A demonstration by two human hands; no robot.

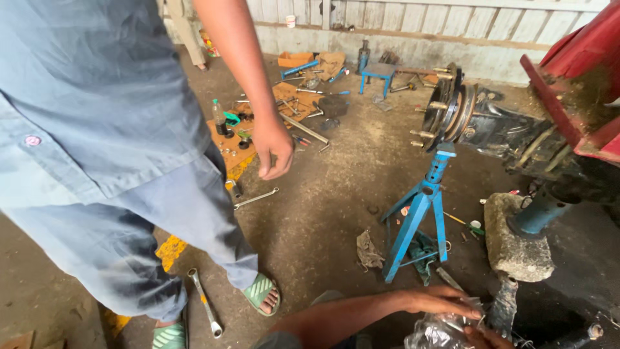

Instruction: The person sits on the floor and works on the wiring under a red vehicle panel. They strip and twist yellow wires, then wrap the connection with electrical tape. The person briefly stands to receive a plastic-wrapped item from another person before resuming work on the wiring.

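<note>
Head view looks down at a rough concrete floor (323, 213), stained dark with oil and dust. At the near right edge, the left hand (445, 301) lies flat with fingers spread on a crinkled clear plastic bag (439, 331), pressing it without closing around it. The right hand (484, 337) shows only partly at the bottom edge, touching the same bag; whether it grips cannot be told. Just right of the hands stands a rough grey stone block (516, 242) with a blue jack (539, 210) resting on top.

Behind the hands a blue metal stand (420, 220) with splayed legs props a round greasy wheel hub (449, 110) ringed with studs, beside a red vehicle body (575, 71). A dirty rag (369, 251) lies by the stand.

On the left another person in a grey shirt and green sandals stands, one hand (272, 147) hanging loose and empty. A long steel wrench (205, 302) lies between the sandals, another wrench (256, 198) farther off. Scattered tools cover flattened cardboard (290, 97) toward the far whitewashed plank wall (420, 19).
</note>
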